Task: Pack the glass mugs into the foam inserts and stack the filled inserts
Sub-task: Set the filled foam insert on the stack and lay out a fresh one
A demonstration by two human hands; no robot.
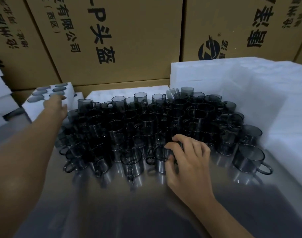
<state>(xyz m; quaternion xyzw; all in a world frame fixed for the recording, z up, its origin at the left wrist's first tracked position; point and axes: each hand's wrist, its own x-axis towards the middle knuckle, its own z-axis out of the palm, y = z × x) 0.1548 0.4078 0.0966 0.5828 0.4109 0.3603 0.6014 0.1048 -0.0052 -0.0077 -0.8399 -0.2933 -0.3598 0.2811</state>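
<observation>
Shiny metal table (129, 203) is carrying a dense cluster of smoked glass mugs (146, 127) standing upright, reflecting in it — one mug (248, 158) sitting apart at right. White foam inserts (250, 86) are resting along the right and back edges — a filled insert (45, 102) lying far left.

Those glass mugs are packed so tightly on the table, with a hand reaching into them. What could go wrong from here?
1. The right hand grips one mug in a dense crowd of glass mugs; lifting it could knock neighbours over.
2. Some mugs at the back sit on top of others, so a bump might topple them.
3. The left hand reaches to the filled foam insert while the camera points at the mugs, so that insert could get nudged off its stack.
</observation>
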